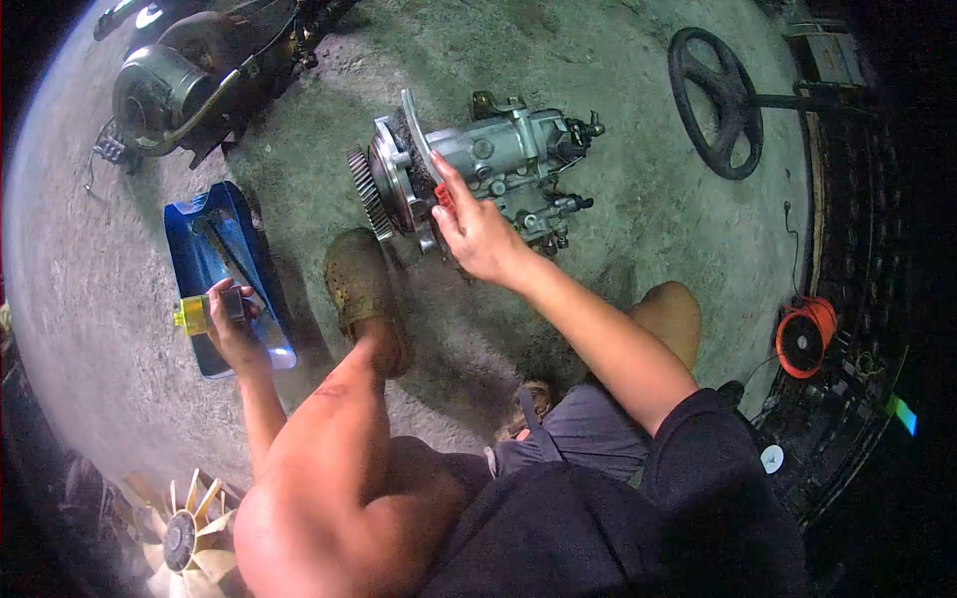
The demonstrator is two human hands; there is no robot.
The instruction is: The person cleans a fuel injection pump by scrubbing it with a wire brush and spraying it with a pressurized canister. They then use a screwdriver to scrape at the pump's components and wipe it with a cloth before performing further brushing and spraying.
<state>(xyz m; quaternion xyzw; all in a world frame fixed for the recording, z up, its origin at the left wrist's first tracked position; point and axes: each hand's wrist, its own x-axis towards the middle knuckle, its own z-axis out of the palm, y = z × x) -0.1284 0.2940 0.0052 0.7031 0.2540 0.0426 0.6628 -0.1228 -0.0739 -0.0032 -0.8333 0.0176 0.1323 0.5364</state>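
Observation:
My right hand [478, 231] is closed on a brush [420, 135] with a pale curved handle and a red part near my fingers. The brush lies over the front of a silver metal pump [483, 148], which has a toothed gear [369, 194] on its left end and rests on the concrete floor. My left hand [231, 324] is wrapped round a small container [195, 315] with a yellow-green end, held above the lower part of a blue tray [182, 254]. A dark long tool [224, 249] lies in that tray.
A turbocharger-like metal part [155, 95] sits at the upper left. A black steering wheel [698, 100] is at the upper right. An orange reel [805, 337] stands at the right, and a pale fan [180, 540] at the lower left. My shoe [359, 279] is beside the gear.

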